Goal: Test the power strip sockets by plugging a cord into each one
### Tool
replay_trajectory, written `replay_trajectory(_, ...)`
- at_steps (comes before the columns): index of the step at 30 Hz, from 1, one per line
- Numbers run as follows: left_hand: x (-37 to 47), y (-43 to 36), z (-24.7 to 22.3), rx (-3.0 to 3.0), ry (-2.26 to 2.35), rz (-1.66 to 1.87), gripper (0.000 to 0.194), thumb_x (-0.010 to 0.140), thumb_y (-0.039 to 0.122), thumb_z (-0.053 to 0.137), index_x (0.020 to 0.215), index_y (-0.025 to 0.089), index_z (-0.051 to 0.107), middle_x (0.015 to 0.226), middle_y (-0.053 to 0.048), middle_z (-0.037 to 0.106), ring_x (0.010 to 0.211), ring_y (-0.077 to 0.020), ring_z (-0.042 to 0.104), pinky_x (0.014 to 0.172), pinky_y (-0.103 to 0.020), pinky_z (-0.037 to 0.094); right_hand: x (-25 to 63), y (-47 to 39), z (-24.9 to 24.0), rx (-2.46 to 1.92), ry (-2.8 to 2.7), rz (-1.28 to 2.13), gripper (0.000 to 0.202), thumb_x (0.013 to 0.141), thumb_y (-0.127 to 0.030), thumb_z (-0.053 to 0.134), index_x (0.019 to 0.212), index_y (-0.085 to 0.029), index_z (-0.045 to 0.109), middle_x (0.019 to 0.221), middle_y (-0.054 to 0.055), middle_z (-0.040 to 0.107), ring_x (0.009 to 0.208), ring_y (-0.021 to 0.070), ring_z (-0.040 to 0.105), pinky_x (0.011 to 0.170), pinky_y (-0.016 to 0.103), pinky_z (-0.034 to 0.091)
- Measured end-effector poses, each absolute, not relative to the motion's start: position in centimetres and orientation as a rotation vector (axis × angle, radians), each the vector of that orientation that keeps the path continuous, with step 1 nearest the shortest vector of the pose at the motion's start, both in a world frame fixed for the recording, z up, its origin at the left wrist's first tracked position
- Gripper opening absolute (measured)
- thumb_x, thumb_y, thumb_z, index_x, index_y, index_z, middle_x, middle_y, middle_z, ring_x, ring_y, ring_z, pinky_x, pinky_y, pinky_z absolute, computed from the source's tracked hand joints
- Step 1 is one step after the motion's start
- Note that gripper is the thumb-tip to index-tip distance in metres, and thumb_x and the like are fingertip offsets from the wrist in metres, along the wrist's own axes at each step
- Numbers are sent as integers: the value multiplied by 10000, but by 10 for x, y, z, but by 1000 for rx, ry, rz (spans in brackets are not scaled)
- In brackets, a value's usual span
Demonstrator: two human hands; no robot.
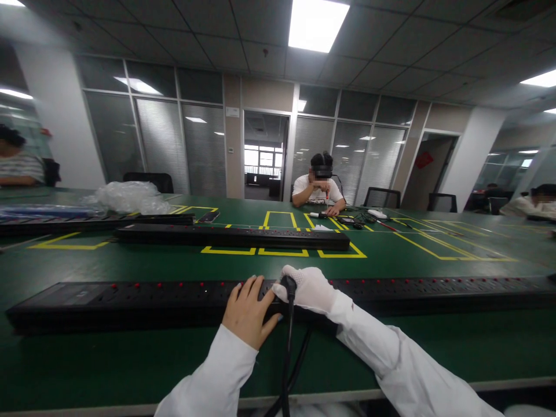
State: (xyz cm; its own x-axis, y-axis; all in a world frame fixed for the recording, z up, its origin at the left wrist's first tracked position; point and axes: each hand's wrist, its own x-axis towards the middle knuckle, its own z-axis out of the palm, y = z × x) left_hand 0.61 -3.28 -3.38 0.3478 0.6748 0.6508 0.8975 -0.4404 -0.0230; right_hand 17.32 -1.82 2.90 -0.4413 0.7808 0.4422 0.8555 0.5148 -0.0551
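Observation:
A long black power strip (174, 298) with a row of red dots and sockets lies across the table before me. Bare and laid across its top, my left hand (248, 310) grips the strip, fingertips at the far edge and thumb on the near side. My right hand (310, 288), in a white dotted glove, is closed around a black plug (288, 284) at the strip's sockets, just right of the left hand. From the plug a black cord (286, 353) runs down over the table's near edge. The plug's prongs are hidden, so I cannot tell how deep it sits.
Another black power strip (234, 236) lies farther back on the green table (130, 362), over yellow tape outlines. Clear plastic wrap (130, 198) and a phone (209, 216) are at left. Across the table sits a person (319, 185) near cables (354, 221).

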Motion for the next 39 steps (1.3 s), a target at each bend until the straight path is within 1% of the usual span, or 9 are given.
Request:
replay_trajectory(6,7,-33,-34,-2234,-1394,-818,389,669,387,572,1046,293,550,1199,-75,500,1106,-287,424,899,-448,314,175,-16,27,-1327,-2356,-218,338,780,-532,415,880,-241,556,613,-10,588,556,107,513,523,190,287)
replay_trajectory(13,6,-33,-34,-2241,-1400,-819,399,673,388,572,1061,300,543,1205,-76,493,1110,-289,418,900,-454,310,174,-17,28,-1338,-2341,-207,340,765,-532,438,868,-231,558,599,-12,566,566,109,515,526,185,293)
replay_trajectory(29,6,-33,-33,-2240,-1390,-815,418,671,394,571,1076,298,536,1202,-76,496,1112,-288,417,904,-448,309,174,-18,28,-1343,-2344,-271,361,773,-548,416,877,-233,559,616,-7,592,561,107,517,530,188,286)
replay_trajectory(35,6,-33,-33,-2247,-1391,-800,433,671,385,573,1094,307,520,1212,-75,490,1112,-290,417,895,-451,314,172,-23,31,-1304,-2345,-349,363,774,-554,408,911,-252,554,641,-4,592,600,124,532,558,201,290)
replay_trajectory(39,6,-33,-33,-2236,-1381,-803,412,674,389,568,1075,299,533,1207,-74,493,1109,-283,420,898,-443,315,173,-20,31,-1371,-2308,-268,346,791,-541,396,883,-256,568,627,-9,587,601,117,530,555,191,293)
